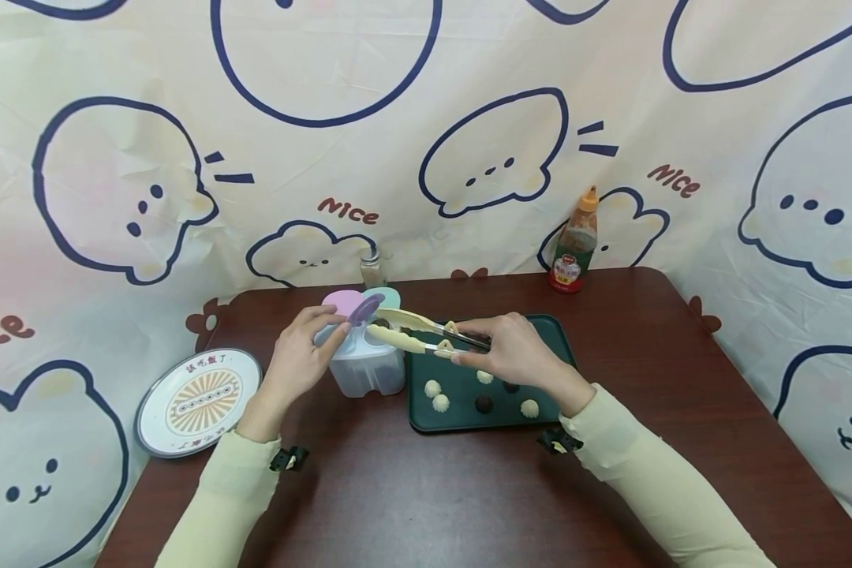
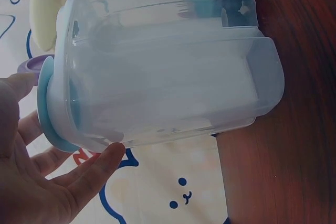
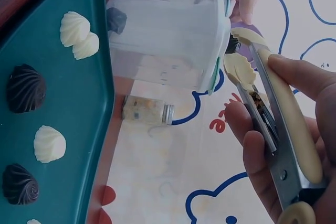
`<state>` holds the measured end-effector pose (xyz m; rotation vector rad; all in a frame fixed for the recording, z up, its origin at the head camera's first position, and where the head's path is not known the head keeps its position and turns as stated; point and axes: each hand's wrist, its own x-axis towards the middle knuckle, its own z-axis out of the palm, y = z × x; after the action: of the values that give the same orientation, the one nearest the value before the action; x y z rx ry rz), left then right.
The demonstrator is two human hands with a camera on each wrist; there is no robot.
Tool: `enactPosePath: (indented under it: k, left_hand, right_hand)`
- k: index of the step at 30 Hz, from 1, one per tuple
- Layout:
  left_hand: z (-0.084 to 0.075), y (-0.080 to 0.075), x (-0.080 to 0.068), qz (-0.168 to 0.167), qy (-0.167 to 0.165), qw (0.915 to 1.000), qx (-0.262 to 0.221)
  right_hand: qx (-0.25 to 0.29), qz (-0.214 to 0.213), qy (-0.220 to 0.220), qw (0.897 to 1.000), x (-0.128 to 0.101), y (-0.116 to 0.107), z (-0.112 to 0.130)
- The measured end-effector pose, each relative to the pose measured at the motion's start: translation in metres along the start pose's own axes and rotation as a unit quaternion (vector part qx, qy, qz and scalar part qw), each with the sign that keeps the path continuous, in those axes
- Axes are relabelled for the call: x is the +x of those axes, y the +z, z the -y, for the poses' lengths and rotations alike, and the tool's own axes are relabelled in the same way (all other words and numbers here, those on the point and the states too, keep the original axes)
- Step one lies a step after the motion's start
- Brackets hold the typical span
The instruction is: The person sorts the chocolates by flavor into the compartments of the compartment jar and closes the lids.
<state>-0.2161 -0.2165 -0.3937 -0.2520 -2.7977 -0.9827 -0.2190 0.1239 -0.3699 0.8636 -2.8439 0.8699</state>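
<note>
My left hand (image 1: 301, 347) pinches the raised purple lid (image 1: 364, 309) of a translucent plastic box (image 1: 366, 375). Other lids on it are pink (image 1: 341, 300) and teal (image 1: 386, 297). In the right wrist view, my right hand (image 3: 310, 108) grips a pair of tongs (image 3: 294, 124) with cream-coloured tips. Between those tips sits a dark swirled piece (image 3: 232, 44), right at the box's top below the purple lid. Another dark piece (image 3: 116, 20) shows through the box wall. White swirled pieces (image 3: 50, 144) and dark ones (image 3: 26, 88) lie on a green tray (image 1: 426, 420).
A white patterned plate (image 1: 252, 371) lies at the table's left edge. Behind the box stands a small glass shaker (image 1: 372, 270). A sauce bottle with an orange cap (image 1: 573, 251) stands at the back right, near the printed cloth (image 1: 390, 181). Brown tabletop (image 1: 412, 505) extends in front.
</note>
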Motion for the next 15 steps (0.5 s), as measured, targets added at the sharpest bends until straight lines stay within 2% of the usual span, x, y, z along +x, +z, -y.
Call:
enactPosePath:
  k: [15]
  left_hand:
    - [0.0005,-0.0004,-0.0014,0.001,-0.004,1.0,0.002]
  right_hand:
    - [0.003,0.007,0.001,1.0,-0.0018,-0.0027,-0.0013]
